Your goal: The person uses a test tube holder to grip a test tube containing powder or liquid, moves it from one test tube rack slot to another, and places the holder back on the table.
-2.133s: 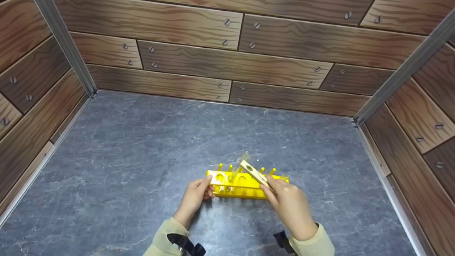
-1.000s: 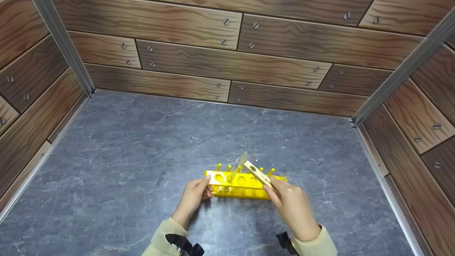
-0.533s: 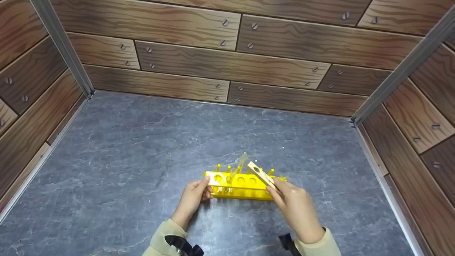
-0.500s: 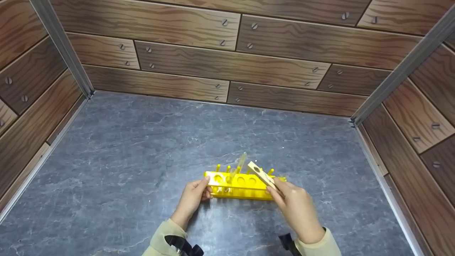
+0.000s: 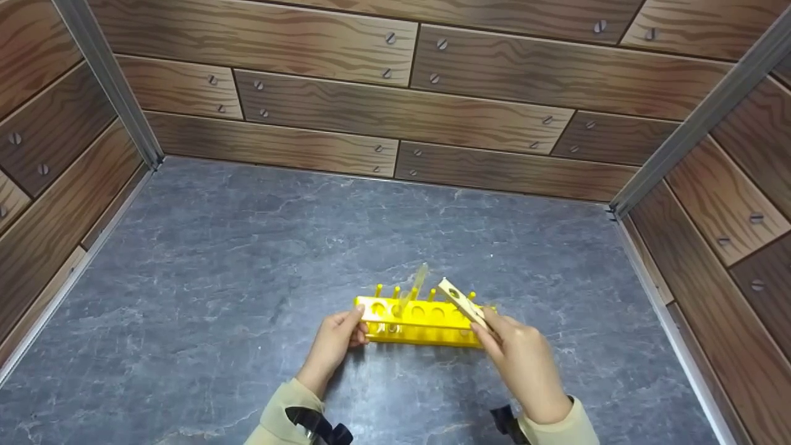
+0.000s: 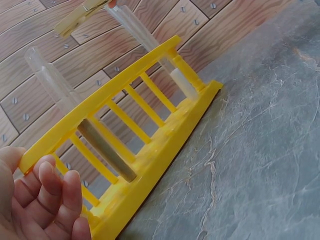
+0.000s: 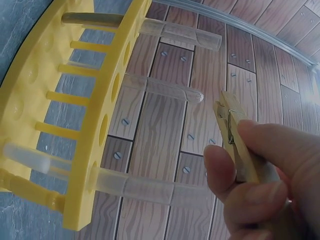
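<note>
A yellow test tube rack (image 5: 420, 337) stands on the table, its left end gripped by my left hand (image 5: 335, 343), thumb on top and fingers beneath. My right hand (image 5: 522, 358) pinches a wooden clothespin (image 5: 458, 301) over the rack's right part. In the right wrist view the clothespin looks apart from the tubes. A tube with grey-brown contents (image 6: 107, 150) sits near the rack's left end. At the right end is a tube with white contents (image 7: 30, 159). Between them, an inverted clear tube (image 7: 172, 89) shows its rounded end outward. Some fingers of my right hand are hidden.
The grey marbled tabletop (image 5: 259, 247) spreads round the rack. Wood-patterned panels (image 5: 321, 93) enclose it at the back and both sides, joined by metal corner posts (image 5: 114, 80). Several yellow pegs (image 5: 379, 290) rise along the rack's back.
My right hand has shifted to the right with the clothespin, away from the slanted tube and along the rack. My left hand and the rack stay nearly in place.
</note>
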Demonstrator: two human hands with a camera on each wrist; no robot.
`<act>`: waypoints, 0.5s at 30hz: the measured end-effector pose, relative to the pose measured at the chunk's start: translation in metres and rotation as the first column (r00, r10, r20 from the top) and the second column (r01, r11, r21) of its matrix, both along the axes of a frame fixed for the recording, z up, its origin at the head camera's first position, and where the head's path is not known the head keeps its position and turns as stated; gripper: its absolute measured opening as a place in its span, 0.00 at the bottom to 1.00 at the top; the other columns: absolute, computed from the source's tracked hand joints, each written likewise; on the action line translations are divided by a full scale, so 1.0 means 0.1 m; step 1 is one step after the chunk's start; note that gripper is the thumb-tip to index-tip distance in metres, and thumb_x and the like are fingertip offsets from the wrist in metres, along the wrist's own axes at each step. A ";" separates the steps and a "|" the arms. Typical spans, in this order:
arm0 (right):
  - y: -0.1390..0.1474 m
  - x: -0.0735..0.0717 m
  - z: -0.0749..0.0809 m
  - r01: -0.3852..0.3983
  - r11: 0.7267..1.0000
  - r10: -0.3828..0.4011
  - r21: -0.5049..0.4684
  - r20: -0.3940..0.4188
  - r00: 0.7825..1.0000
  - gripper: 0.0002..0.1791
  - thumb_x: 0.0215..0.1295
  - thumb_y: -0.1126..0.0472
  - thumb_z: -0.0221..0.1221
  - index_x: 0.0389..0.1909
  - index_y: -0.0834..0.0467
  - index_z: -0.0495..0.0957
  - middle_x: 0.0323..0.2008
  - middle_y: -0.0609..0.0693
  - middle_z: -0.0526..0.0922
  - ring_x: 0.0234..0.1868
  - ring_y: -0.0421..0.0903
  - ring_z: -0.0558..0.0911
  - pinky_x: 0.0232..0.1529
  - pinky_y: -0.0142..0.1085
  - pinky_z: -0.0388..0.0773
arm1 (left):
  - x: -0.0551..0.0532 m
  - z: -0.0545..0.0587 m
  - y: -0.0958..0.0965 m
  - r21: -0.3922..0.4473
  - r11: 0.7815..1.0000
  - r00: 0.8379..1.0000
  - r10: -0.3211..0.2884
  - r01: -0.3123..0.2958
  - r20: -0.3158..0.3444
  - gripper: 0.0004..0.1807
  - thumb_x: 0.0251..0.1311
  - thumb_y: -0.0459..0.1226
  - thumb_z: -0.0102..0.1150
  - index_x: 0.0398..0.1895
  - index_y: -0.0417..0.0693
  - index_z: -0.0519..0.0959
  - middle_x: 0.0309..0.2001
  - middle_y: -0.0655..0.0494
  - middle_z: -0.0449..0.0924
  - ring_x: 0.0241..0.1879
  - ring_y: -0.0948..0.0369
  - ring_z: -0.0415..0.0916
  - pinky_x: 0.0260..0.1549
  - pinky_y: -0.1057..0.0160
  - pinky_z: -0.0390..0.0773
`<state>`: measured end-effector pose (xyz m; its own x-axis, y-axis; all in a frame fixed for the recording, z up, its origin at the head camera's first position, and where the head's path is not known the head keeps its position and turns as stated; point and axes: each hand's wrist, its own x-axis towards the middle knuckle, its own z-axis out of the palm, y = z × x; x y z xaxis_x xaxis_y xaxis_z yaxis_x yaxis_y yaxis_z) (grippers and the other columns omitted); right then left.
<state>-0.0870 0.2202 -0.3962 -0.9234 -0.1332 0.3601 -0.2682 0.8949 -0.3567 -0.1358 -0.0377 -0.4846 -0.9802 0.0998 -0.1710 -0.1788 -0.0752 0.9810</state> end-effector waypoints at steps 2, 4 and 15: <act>0.01 0.00 0.00 0.005 1.000 -0.005 0.002 -0.001 1.000 0.16 0.58 0.59 0.64 0.46 0.61 0.81 0.22 0.47 0.78 0.14 0.35 0.62 0.14 0.28 0.64 | 0.02 0.06 0.00 -0.006 1.000 1.000 0.002 -0.002 -0.009 0.23 0.68 0.38 0.47 0.22 0.25 0.74 0.14 0.57 0.71 0.18 0.63 0.72 0.26 0.64 0.75; 0.02 0.00 0.02 0.012 1.000 -0.012 0.006 0.007 1.000 0.16 0.59 0.58 0.63 0.46 0.61 0.81 0.22 0.47 0.78 0.13 0.35 0.62 0.14 0.28 0.64 | 0.01 0.04 0.00 -0.008 1.000 1.000 0.005 -0.005 -0.009 0.23 0.68 0.39 0.47 0.22 0.26 0.75 0.14 0.57 0.72 0.18 0.64 0.71 0.25 0.65 0.75; 0.07 0.03 0.01 0.028 1.000 -0.028 -0.001 0.045 0.999 0.16 0.59 0.60 0.63 0.47 0.63 0.80 0.21 0.46 0.77 0.13 0.34 0.63 0.13 0.27 0.65 | -0.09 -0.28 0.01 -0.011 1.000 1.000 0.016 -0.016 -0.003 0.23 0.66 0.45 0.51 0.20 0.35 0.76 0.14 0.58 0.72 0.18 0.63 0.70 0.23 0.68 0.73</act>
<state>-0.0836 0.2269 -0.3950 -0.9419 -0.1065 0.3186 -0.2267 0.9014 -0.3690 -0.1444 -0.0368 -0.5123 -0.9822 0.0818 -0.1690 -0.1746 -0.0672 0.9823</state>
